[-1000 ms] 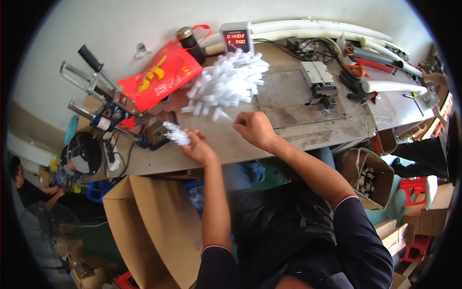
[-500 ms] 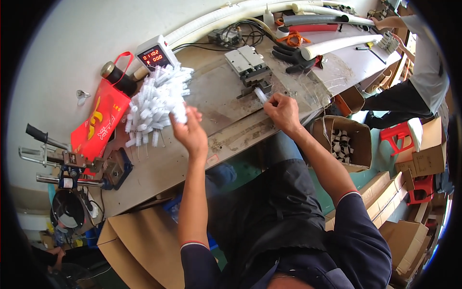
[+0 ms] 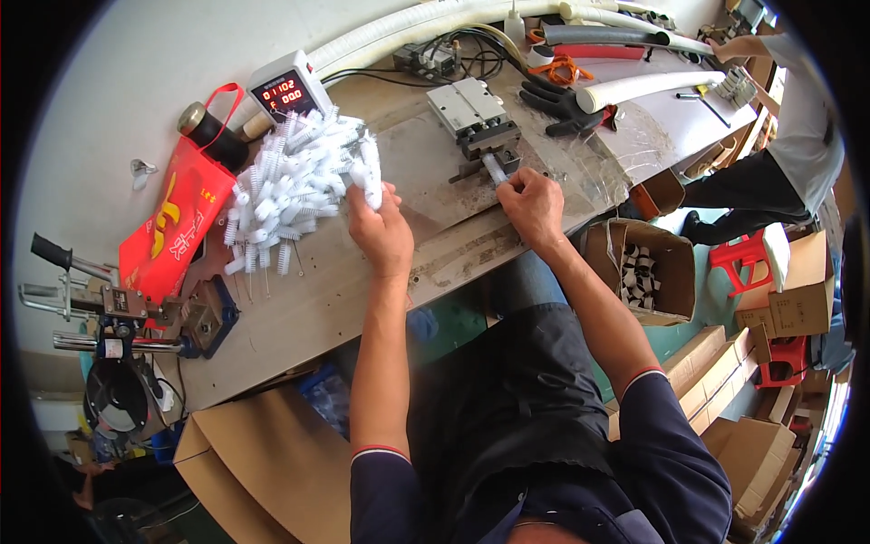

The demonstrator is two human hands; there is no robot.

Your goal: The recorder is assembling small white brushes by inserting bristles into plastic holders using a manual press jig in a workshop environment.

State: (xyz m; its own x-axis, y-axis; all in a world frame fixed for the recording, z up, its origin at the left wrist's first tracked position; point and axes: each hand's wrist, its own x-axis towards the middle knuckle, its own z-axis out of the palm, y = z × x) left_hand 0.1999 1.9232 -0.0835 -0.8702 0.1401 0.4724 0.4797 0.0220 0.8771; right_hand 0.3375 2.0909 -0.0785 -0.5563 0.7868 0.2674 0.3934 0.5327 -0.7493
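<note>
The right hand (image 3: 533,207) pinches a white bristle brush (image 3: 495,169) at the clamp fixture's (image 3: 471,111) near side; the left hand (image 3: 381,234) grips a brush bunch (image 3: 367,172). Crooked entry could jam it; overreaching could nip skin.

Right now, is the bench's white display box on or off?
On: the white display box has red digits glowing on its front.

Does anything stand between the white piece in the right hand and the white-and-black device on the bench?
Nothing visible does: the white piece, held by the right hand, has its far end at the dark front of the device; whether they touch, I cannot tell.
</note>
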